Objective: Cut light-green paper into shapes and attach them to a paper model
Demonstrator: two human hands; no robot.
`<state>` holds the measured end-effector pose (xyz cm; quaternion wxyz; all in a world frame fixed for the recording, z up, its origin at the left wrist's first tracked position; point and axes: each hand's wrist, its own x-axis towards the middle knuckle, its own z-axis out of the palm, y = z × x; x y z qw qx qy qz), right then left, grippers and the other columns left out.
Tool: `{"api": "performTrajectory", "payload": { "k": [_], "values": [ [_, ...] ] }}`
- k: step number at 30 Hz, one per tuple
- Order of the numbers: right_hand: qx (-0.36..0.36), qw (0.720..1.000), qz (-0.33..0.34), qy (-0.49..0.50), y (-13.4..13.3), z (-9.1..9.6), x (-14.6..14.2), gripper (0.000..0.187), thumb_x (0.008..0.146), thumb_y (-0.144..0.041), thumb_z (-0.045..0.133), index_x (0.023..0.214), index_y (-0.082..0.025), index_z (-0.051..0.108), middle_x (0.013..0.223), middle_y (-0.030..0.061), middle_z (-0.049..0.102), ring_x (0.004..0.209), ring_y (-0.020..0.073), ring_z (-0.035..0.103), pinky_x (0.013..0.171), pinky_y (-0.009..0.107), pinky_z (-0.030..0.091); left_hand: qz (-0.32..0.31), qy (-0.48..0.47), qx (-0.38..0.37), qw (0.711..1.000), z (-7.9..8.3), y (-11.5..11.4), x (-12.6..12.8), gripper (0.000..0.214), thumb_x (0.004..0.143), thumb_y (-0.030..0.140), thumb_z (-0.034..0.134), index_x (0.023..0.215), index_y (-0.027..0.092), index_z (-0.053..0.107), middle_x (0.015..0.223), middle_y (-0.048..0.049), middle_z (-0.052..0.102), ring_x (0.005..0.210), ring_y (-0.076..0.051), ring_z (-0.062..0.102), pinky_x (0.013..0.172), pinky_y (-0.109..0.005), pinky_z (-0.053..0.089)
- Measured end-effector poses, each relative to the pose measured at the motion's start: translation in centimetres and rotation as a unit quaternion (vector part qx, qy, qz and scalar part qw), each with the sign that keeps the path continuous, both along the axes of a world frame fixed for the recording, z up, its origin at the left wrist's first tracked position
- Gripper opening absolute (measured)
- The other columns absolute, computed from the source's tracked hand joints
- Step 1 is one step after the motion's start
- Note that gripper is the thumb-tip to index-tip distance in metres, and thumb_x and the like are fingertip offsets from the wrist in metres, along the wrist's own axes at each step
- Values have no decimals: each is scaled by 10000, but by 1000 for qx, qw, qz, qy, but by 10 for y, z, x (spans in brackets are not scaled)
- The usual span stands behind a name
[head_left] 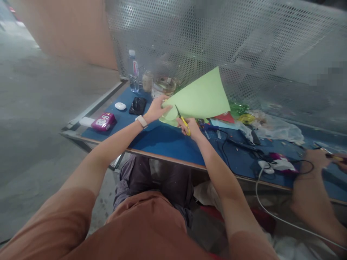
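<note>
A large sheet of light green paper (202, 94) is raised above the blue table, its far corner pointing up to the right. My left hand (158, 109) grips its left edge, thumb on top, beside a rounded, partly cut portion. In my right hand (191, 128) is a pair of yellow-handled scissors (185, 126), fingers closed round the handles. The dark blades point up and left, at the paper close to my left thumb. Whether the blades are apart cannot be made out.
Left on the blue table (151, 141) are a water bottle (133, 72), a black phone (137, 105), a white case (120, 106) and a purple box (103, 121). A tub (163, 86) stands behind. Plastic wrap (282, 130) and cables lie right, near another person's hand (316, 159).
</note>
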<state>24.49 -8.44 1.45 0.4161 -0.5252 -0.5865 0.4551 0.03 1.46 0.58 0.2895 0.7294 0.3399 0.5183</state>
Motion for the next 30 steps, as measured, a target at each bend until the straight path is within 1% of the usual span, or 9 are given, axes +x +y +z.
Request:
{"api": "performTrajectory", "payload": {
  "k": [3,6,9,11,16,20,22,26,30],
  "values": [
    [-14,1000,12,3,-1,0,0,793,914,-859,1084,714,-235,637,480,-46,520,363,81,455,370,210,355,-17,11,-9,1000,3,-3,0,517,1005,504,939,1372,168,799,1164,-138,890,1124,-327,850,998,-444,716],
    [-10,1000,19,-6,-1,-2,0,778,953,-864,1055,737,-232,656,496,-39,540,372,85,471,371,207,364,-15,15,2,1000,4,-3,1,549,991,560,964,1332,163,798,1149,-139,886,1160,-338,853,1039,-440,707],
    [-4,1000,9,-16,1,-4,2,761,953,-842,1067,743,-230,666,496,-37,548,375,84,473,369,202,356,-6,12,-1,1000,2,-2,2,588,979,613,978,1317,168,793,1117,-126,879,1107,-328,855,997,-429,704],
    [0,1000,9,-11,2,-5,2,776,940,-867,1061,732,-225,678,494,-39,540,375,85,480,373,204,366,-7,2,-8,1000,0,-1,2,581,986,616,967,1322,175,796,1118,-122,876,1089,-323,854,981,-432,708],
    [-5,1000,15,-3,-1,-2,0,805,962,-907,1016,708,-231,661,469,-27,534,361,95,479,372,212,372,-13,-15,-9,1000,0,-1,1,477,1001,507,926,1327,177,813,1161,-147,885,1123,-337,856,1029,-479,724],
    [-16,1000,18,-4,-6,3,-3,786,980,-891,1011,734,-246,636,468,-37,533,361,95,479,373,201,382,-26,9,-12,1000,3,-2,1,387,981,418,884,1274,170,833,1179,-143,900,1134,-330,861,1049,-466,718],
    [-16,1000,21,-1,-6,3,-3,797,967,-908,1015,740,-248,631,473,-43,530,364,93,478,371,199,389,-21,17,-11,1000,4,-4,2,358,971,412,880,1237,175,837,1158,-129,905,1103,-320,855,1010,-443,711],
    [-4,1000,16,-3,-3,1,-2,850,919,-970,1016,708,-243,629,471,-36,526,360,86,467,353,197,364,-8,12,-30,999,7,-8,4,326,969,439,865,1170,185,829,1076,-96,892,979,-270,819,862,-357,658],
    [-1,1000,10,-6,-1,-1,-2,877,888,-999,1017,685,-241,627,467,-26,534,356,86,472,345,194,355,-2,23,-32,999,11,-11,3,304,983,490,843,960,195,773,966,-79,847,943,-237,781,836,-316,623]
  ]
}}
